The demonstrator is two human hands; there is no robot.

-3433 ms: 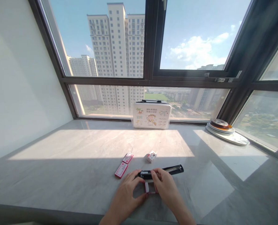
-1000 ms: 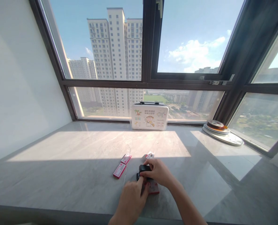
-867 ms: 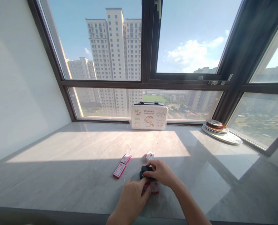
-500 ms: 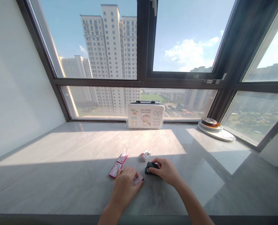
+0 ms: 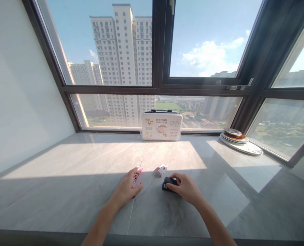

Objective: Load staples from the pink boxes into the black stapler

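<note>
My right hand is closed round a black stapler that lies on the grey marble sill. To its left, my left hand rests over red-and-white flat boxes, its fingers and thumb around them; the hand hides most of them, so how they lie beneath it is hard to tell. Between the hands, a little further back, sits a small white-and-red box, touched by neither hand.
A white case with cartoon prints stands upright against the window. Stacked plates lie in the back right corner. The sill's front edge runs below my forearms, and a white wall rises at the left.
My left hand has moved left and forward onto the red-and-white boxes, and the pink-and-white piece that was under it no longer shows separately. My right hand still holds the stapler.
</note>
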